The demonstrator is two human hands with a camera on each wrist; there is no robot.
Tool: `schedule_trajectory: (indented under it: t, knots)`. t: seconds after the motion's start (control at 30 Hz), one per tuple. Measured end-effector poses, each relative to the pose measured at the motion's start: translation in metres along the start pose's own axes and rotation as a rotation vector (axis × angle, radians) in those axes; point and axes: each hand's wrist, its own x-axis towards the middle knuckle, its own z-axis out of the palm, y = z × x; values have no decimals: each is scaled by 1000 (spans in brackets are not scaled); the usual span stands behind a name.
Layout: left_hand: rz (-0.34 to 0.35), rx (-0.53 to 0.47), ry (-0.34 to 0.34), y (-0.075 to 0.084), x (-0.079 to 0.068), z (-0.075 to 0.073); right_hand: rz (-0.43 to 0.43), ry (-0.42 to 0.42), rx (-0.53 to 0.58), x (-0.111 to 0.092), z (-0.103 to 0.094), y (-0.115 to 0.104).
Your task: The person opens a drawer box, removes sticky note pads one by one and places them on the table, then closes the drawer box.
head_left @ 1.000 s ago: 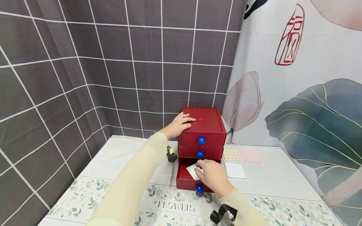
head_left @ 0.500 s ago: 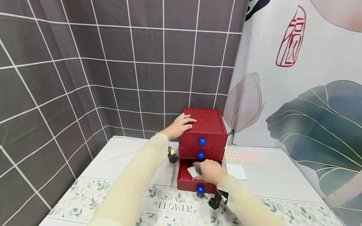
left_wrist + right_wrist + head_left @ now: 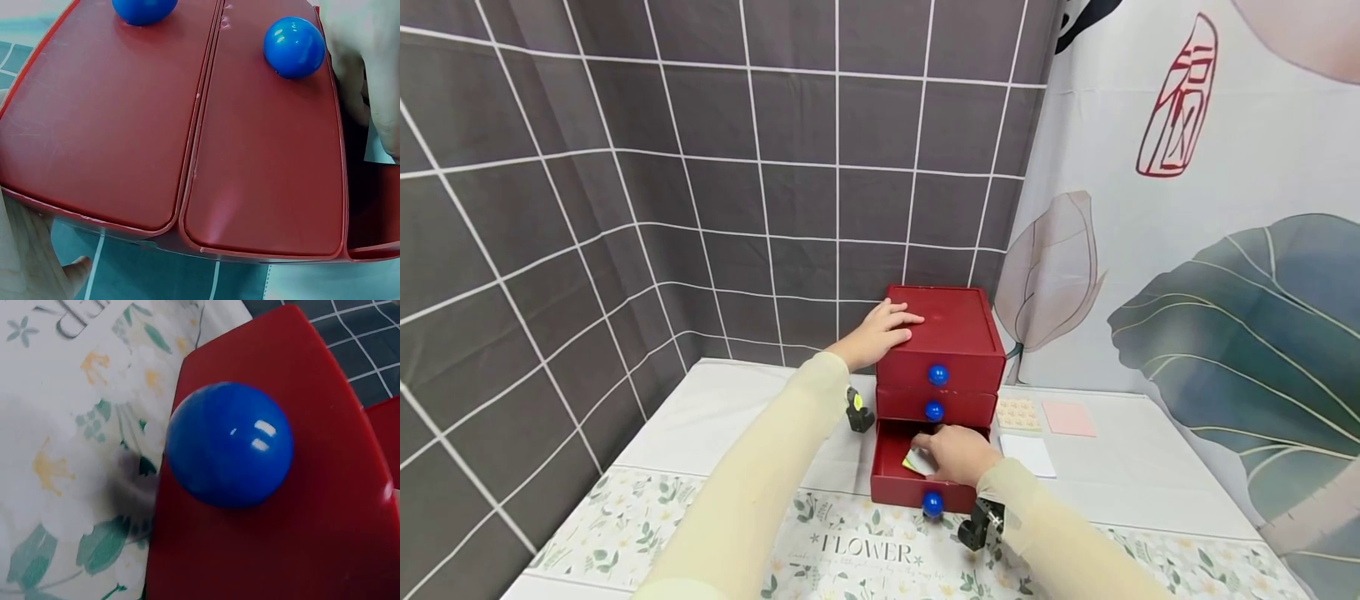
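Note:
A red three-tier drawer box [image 3: 940, 329] with blue knobs stands on the table. My left hand [image 3: 883, 329] rests on the left part of its top, fingers spread. The bottom drawer [image 3: 898, 490] is pulled out, while the upper two are closed. Inside it, my right hand [image 3: 958, 454] grips a pale note pad [image 3: 919, 461] with a yellow-green edge, fingers at its far side and thumb at the near side. The left wrist view shows right-hand fingers [image 3: 381, 87] over the pad [image 3: 378, 147]. The bottom drawer's knob [image 3: 230, 445] fills the right wrist view.
Right of the box lie a patterned pad [image 3: 1018, 414], a pink square note [image 3: 1069, 418] and a white pad [image 3: 1028, 456]. A flowered mat [image 3: 842, 525] covers the table front. A grid-patterned cloth [image 3: 790, 200] hangs behind.
The right hand has closed round the note pad in the drawer, and the pad has turned and shifted slightly. The left hand stays on the box top.

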Motion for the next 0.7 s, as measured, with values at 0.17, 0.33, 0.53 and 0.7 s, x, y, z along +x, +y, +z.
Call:
schedule_trajectory:
  t: [0.17,0.33,0.53,0.7]
  knots:
    - [-1,9,-6,-1,1,2,47,-41,137,0,-3,3]
    - [8,10,7,-2,2,2,76,-75,315,-1,-9,9]
    - [6,4,-1,-1,1,2,64,-123,498,-7,-16,18]
    - [10,3,7,0,0,1,58,-134,617,-13,-24,22]
